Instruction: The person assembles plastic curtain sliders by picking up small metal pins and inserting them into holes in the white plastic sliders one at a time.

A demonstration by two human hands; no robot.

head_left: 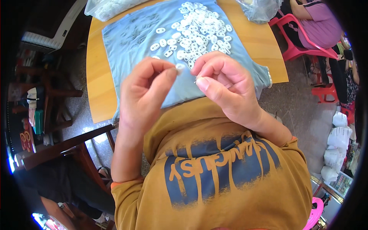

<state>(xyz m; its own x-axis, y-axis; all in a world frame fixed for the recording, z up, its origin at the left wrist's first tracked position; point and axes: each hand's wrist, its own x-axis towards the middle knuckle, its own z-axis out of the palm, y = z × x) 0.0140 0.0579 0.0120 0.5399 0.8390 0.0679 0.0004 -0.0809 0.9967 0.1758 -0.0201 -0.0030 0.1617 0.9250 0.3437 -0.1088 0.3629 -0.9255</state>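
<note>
Above the table's near edge, my left hand (147,90) pinches a small white plastic piece (179,67) between thumb and forefinger. Close beside it, my right hand (228,86) has thumb and forefinger pressed together on a tiny dark, shiny bit (195,81), too small to name. A gap separates the two hands' fingertips. Beyond them, a pile of white oval pieces with two holes (199,34) lies on a light blue cloth (126,61). Many small thin dark pieces (142,28) are spread over the cloth's far left part.
A clear plastic tub (111,9) stands at the table's far left, and a clear plastic bag (260,9) at the far right. The wooden table (100,82) shows around the cloth. Another person (320,23) sits on a pink chair (289,34). Dark wooden furniture (69,149) is at left.
</note>
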